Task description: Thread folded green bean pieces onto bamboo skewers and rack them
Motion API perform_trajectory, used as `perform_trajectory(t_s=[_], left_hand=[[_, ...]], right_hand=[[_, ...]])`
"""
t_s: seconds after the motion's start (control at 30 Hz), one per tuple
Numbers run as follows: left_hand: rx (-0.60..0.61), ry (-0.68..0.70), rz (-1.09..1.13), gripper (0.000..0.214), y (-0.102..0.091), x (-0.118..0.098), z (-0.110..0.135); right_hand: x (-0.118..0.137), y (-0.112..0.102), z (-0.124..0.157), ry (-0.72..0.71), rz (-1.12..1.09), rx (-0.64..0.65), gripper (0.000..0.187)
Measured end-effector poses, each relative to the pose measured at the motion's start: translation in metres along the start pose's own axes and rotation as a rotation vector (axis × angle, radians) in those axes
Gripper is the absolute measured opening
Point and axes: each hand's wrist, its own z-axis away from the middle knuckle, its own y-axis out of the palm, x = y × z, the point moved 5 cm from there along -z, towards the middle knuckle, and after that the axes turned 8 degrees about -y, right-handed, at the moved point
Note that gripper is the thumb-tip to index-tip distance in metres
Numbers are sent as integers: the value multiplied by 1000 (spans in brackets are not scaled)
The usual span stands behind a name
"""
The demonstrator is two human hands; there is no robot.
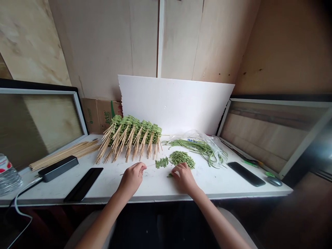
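Note:
Pinched in my left hand [134, 175] is a thin skewer that points right. Several short green bean pieces [162, 162] sit side by side along its far part, just above the table. My right hand [183, 175] has its fingers closed at the front of a heap of cut green bean pieces [182, 158]. A bean piece [169, 175] shows at its fingertips. Behind my left hand lies a large stack of loaded bean skewers [137, 129], their bare stick ends fanned toward me.
Loose bamboo skewers [66, 154] lie at left, near a black box [59, 168] and a phone [84, 184]. Long uncut beans [193, 146] rest partly under a clear plastic bag [216, 148]. Another dark phone-like slab [246, 174] and a mouse [274, 181] are at right.

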Motion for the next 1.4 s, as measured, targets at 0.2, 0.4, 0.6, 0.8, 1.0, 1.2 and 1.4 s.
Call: perform_trajectory(t_s=[0.2,0.4,0.6,0.8,1.0,1.2,1.4], left_hand=[[36,1,8,21,3,-1,2],[92,-56,57,23,5,-1,2],[167,-115,95,24,8,-2,3],[172,-120,126,24,9,0,3],[165,-105,127,25,10,0,3],[143,-69,89,26,10,0,3],[115,-31,75,28,10,-2,5]], right_hand=[[-4,-14,-5,100,-217,-161,19],[-10,-22,-13,419,-924,-208,41],[7,-20,-14,530,-1432,-212,37],[7,-20,-12,555,-1465,-213,33],[7,-24,-12,547,-1405,-219,33],[4,-24,-12,519,-1323,-240,36],[7,-30,-12,512,-1209,-281,40]])
